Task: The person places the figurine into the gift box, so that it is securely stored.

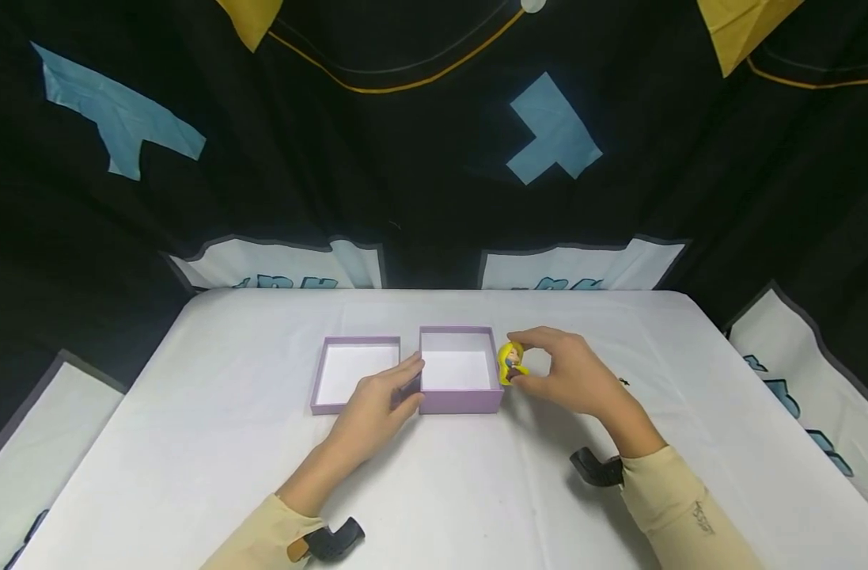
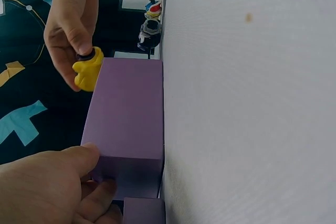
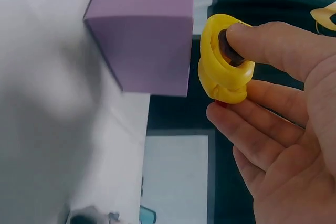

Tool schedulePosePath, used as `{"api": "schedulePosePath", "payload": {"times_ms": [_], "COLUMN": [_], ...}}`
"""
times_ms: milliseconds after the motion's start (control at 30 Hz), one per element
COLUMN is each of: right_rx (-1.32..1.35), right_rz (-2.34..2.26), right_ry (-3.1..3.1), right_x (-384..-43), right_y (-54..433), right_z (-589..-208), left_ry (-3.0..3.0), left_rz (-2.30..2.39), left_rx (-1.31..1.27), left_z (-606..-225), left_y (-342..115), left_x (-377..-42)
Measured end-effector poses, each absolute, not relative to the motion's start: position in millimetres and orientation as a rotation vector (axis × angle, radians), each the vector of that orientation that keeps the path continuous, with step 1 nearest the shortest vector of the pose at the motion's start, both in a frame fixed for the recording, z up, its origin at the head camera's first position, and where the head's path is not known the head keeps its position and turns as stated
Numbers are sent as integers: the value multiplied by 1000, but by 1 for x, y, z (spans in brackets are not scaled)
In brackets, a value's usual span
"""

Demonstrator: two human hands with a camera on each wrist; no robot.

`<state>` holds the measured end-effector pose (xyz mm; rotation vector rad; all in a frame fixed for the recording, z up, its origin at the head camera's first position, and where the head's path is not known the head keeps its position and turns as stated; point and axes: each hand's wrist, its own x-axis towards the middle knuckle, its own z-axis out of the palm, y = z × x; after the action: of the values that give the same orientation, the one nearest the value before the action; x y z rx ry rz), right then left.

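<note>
A small yellow-haired toy figurine (image 1: 512, 362) is pinched between the thumb and fingers of my right hand (image 1: 572, 368). It is held just off the right wall of an open purple box (image 1: 458, 402) with a white inside. In the right wrist view the figurine (image 3: 226, 77) appears base-on, my thumb pressing its dark underside. My left hand (image 1: 377, 400) rests against the box's left side, thumb at the near corner and relaxed fingers along the wall. In the left wrist view the thumb of that hand (image 2: 47, 182) touches the box's edge (image 2: 126, 108).
A shallow purple box lid (image 1: 327, 409) lies left of the box, partly behind my left hand. In the left wrist view, small toy figures (image 2: 149, 32) stand beyond the box. White cloth covers the table (image 1: 227, 380); a dark patterned curtain (image 1: 434, 174) hangs behind it.
</note>
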<state>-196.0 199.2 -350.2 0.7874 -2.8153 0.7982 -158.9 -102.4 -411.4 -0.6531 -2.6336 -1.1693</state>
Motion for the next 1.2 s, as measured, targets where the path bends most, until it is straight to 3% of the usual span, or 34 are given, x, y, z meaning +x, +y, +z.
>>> {"api": "schedulePosePath", "payload": {"times_ms": [1200], "right_rx": [947], "right_rz": [848], "right_ry": [-3006], "right_x": [-226], "right_y": [111], "right_z": [-363], "left_ry": [-2635], "left_rz": [-1145], "left_rx": [-677], "left_z": [-410], "left_y": [-104], "left_x": [-159]}}
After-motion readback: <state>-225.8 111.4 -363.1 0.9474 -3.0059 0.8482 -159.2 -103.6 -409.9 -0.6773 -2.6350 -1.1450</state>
